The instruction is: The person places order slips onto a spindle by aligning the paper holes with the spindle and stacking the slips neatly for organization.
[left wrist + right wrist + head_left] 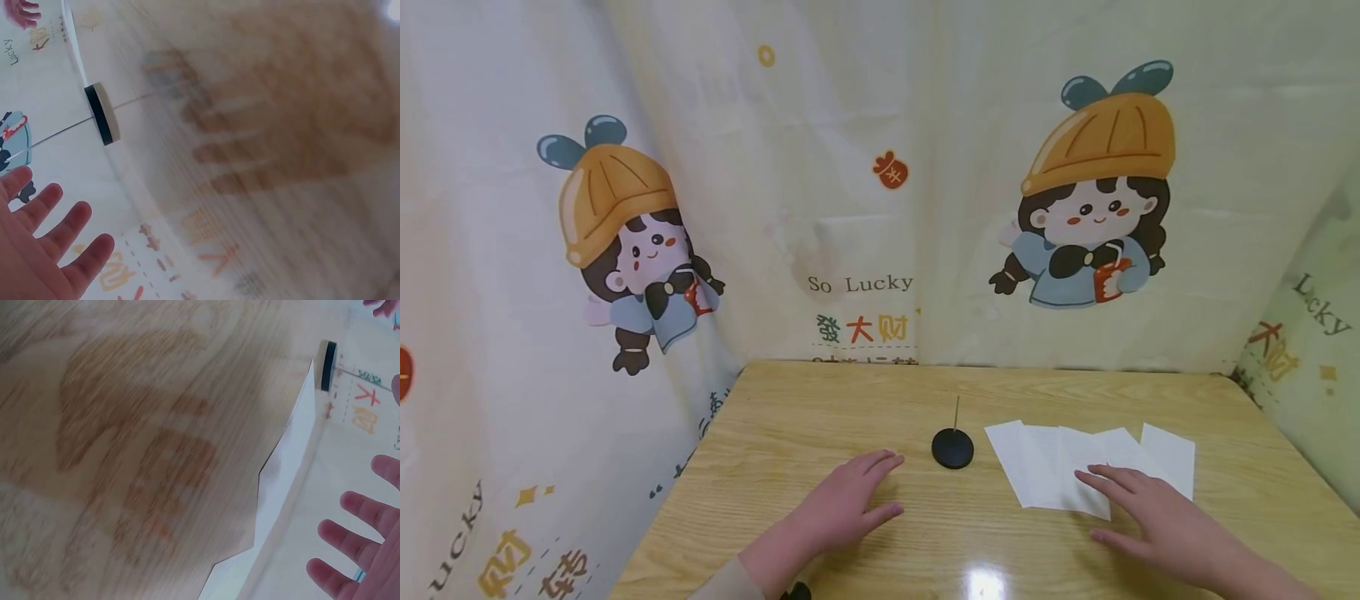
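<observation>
White papers (1041, 471) lie overlapped on the counter (805, 417), right of the upright black-based spike (952, 450). My left hand (850, 500) and right hand (1165, 521) hover empty, fingers apart and loosely extended.

The right hand (382, 562) enters from the right edge, its fingers spread and apart from the white paper (284, 465), whose stepped edge crosses the wooden table (250, 344). Near the paper's upper end sits a black disc (328, 365) with a thin stick (365, 381) rising from it, in front of a pale cloth (334, 481) printed with coloured characters. Part of the left hand (384, 307) shows in the top right corner, and a blurred hand-shaped reflection darkens the tabletop.
</observation>
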A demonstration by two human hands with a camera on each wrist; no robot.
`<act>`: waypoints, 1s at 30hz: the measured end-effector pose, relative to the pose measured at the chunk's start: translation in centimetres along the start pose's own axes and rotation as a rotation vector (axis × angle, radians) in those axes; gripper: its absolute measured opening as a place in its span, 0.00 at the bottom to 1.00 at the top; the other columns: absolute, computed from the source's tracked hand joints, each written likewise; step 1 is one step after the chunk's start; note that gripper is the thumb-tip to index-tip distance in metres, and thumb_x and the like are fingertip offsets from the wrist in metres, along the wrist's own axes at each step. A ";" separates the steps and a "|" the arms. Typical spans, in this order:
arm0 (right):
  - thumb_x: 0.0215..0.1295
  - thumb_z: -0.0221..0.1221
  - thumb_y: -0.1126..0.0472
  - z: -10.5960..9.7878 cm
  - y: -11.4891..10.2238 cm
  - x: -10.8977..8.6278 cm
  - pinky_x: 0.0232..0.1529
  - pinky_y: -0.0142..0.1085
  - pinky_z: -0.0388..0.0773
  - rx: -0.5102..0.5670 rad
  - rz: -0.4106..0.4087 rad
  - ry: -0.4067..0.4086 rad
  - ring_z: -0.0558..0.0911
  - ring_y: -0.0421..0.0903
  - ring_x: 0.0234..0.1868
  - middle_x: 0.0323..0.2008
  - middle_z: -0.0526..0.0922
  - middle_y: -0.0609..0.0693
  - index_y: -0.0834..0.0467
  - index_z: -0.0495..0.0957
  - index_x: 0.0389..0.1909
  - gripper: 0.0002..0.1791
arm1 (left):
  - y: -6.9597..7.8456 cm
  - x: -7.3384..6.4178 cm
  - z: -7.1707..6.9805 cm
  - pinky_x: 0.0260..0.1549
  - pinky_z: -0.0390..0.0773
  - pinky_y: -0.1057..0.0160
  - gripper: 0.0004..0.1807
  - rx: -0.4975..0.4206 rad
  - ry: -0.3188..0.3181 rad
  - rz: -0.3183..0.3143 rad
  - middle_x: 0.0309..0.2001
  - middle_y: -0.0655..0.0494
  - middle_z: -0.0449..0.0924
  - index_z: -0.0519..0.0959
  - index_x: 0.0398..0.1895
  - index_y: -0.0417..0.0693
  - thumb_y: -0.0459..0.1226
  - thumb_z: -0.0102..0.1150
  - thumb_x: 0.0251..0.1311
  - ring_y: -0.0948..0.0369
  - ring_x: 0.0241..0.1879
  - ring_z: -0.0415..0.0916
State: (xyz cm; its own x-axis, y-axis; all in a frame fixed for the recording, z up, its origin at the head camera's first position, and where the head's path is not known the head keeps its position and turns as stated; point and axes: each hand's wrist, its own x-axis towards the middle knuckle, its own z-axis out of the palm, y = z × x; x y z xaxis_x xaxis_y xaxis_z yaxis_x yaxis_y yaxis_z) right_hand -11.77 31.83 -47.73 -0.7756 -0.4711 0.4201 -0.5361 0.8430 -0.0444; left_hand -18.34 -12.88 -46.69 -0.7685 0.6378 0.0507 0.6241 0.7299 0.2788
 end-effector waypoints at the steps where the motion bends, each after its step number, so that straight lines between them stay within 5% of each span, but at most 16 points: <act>1: 0.50 0.72 0.38 0.0 0.2 -0.1 0.58 0.28 0.55 -0.003 0.005 -0.004 0.78 0.48 0.54 0.58 0.78 0.44 0.45 0.75 0.64 0.39 | -0.1 0.1 0.1 0.62 0.67 0.45 0.35 0.001 0.000 0.001 0.72 0.58 0.63 0.60 0.75 0.58 0.60 0.49 0.70 0.54 0.69 0.63; 5: 0.50 0.72 0.39 -0.1 0.8 -0.3 0.52 0.37 0.67 -0.016 0.043 -0.016 0.79 0.48 0.54 0.58 0.79 0.44 0.45 0.76 0.63 0.38 | -0.4 0.6 0.1 0.62 0.67 0.45 0.36 0.016 0.015 0.012 0.72 0.55 0.63 0.60 0.75 0.58 0.60 0.49 0.69 0.53 0.69 0.63; 15: 0.53 0.71 0.40 -0.3 2.8 -0.8 0.49 0.50 0.73 0.007 0.139 -0.073 0.79 0.53 0.53 0.54 0.80 0.47 0.51 0.77 0.61 0.36 | -0.7 1.2 0.2 0.63 0.66 0.45 0.36 0.044 0.038 0.000 0.71 0.54 0.64 0.61 0.75 0.57 0.60 0.51 0.68 0.52 0.69 0.63; 30: 0.59 0.66 0.39 -0.5 4.6 -1.4 0.50 0.60 0.72 0.093 0.245 -0.167 0.77 0.63 0.56 0.55 0.79 0.58 0.55 0.76 0.62 0.35 | -0.7 2.3 0.2 0.64 0.65 0.46 0.37 0.048 0.015 -0.014 0.73 0.56 0.61 0.59 0.76 0.60 0.61 0.50 0.68 0.54 0.70 0.61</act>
State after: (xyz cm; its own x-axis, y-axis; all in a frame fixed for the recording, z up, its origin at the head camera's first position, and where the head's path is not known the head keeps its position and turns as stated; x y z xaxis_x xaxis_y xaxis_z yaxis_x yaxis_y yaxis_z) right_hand -12.98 36.49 -48.04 -0.9255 -0.2992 0.2323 -0.3485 0.9130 -0.2122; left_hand -20.54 -11.90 -46.94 -0.7793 0.6236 0.0619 0.6188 0.7501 0.2334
